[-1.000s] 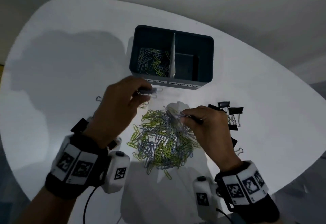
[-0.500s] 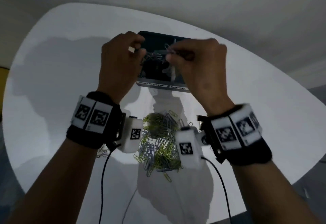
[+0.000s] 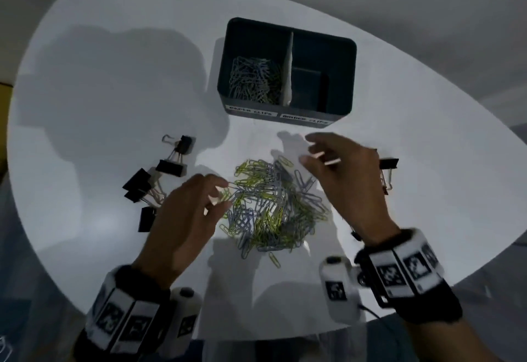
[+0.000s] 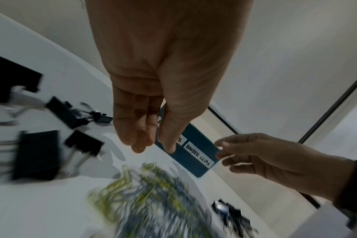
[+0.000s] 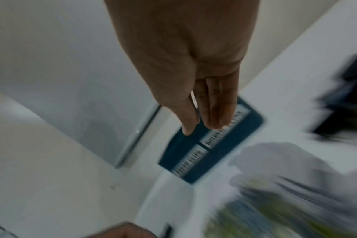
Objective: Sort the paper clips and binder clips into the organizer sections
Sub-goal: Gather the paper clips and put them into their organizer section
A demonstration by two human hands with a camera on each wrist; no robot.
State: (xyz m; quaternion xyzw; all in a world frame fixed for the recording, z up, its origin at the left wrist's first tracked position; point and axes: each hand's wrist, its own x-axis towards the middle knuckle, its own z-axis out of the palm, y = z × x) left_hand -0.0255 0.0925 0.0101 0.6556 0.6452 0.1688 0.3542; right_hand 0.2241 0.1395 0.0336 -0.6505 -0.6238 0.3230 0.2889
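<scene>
Paper clips [image 3: 273,207] lie in a tangled yellow-and-grey heap pointing every way at the middle of the white surface [image 3: 114,76], just short of the dark organizer [image 3: 286,69] — more fill its left section. Both the left hand [image 3: 186,219] and right hand [image 3: 342,179] hover over the heap, fingers loosely spread, holding nothing. Black binder clips [image 3: 159,179] flank the pile; the left wrist view alone reads the "BINDER CLIPS" label [image 4: 198,155] — the right wrist view is blurred.

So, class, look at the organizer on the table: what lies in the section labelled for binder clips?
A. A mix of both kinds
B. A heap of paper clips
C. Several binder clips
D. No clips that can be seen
D: in the organizer the right section shows no clips, while paper clips fill the left one and the binder clips lie out on the table.
</scene>
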